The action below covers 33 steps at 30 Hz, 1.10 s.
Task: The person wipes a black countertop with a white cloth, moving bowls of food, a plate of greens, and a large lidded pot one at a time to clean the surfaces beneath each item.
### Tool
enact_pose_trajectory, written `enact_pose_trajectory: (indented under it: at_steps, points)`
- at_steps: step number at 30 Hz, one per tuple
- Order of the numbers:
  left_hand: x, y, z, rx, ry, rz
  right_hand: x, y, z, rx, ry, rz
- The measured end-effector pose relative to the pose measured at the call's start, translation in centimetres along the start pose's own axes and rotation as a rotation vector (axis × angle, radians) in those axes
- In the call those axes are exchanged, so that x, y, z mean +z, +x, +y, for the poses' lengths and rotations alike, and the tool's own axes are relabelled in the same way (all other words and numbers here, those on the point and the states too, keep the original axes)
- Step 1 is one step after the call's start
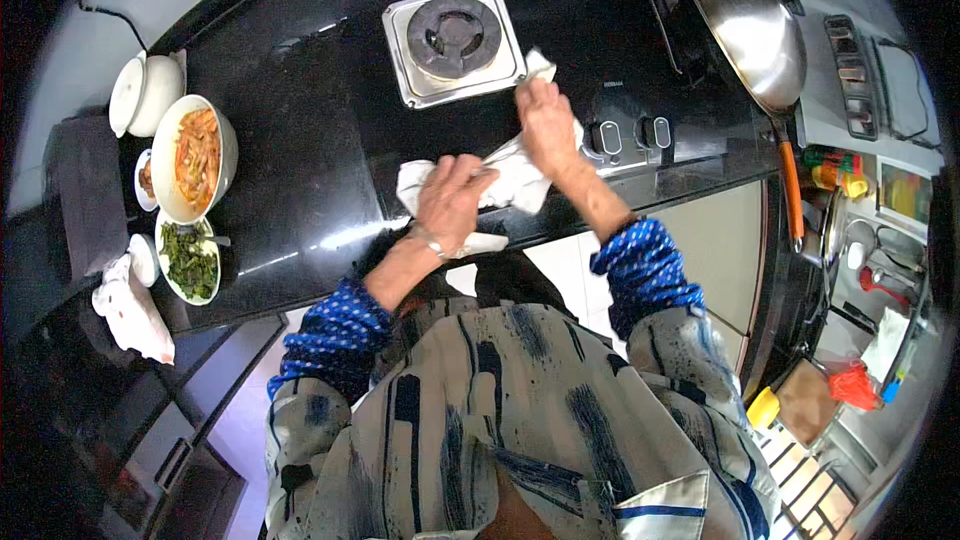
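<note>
A white cloth (517,172) lies bunched across the front of the black glass hob (315,75). My right hand (547,124) grips its right part, and a loose end sticks out past the fingertips beside the burner tray. Lower and to the left, my left hand (452,199) is on the cloth's other end with the fingers bent over it. Just beyond the hands sits a gas burner (454,37) in a square, shiny metal drip tray (401,79). Two control knobs (607,137) are close to the right of my right hand.
At left stand a bowl of reddish food (197,157), an oval dish of leafy greens (189,259), a white lidded pot (150,94) and a crumpled white cloth (135,315). A wok (750,30) with an orange handle (790,191) is at right, above a cluttered sink area (847,345).
</note>
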State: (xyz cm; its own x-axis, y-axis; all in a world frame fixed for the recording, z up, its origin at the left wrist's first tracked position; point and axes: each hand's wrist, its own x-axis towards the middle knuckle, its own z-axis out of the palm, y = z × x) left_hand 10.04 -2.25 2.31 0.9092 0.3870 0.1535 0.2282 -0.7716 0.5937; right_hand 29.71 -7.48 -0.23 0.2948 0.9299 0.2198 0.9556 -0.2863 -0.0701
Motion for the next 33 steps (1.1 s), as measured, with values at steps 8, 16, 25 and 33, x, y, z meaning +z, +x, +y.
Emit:
enact_pose_trajectory:
  at_steps: [8,16,25,33]
  points:
    - [-5.3,-4.5,-1.7,-0.245,-0.343,0.242,-4.3,-4.0,-7.3,0.058,0.695,-0.109]
    - [-5.1,-1.6,2.5,-0.552,-1.168,0.169,-7.5,-4.8,-8.9,0.150,1.126,-0.094]
    - [-7.6,-4.6,2.3,-0.435,-0.934,0.131,-10.6,-9.1,-4.2,0.623,1.024,0.021]
    - [-8.0,-8.1,-0.1,-0.559,-0.778,0.068,-3.3,-11.9,-3.7,0.373,0.051,0.043]
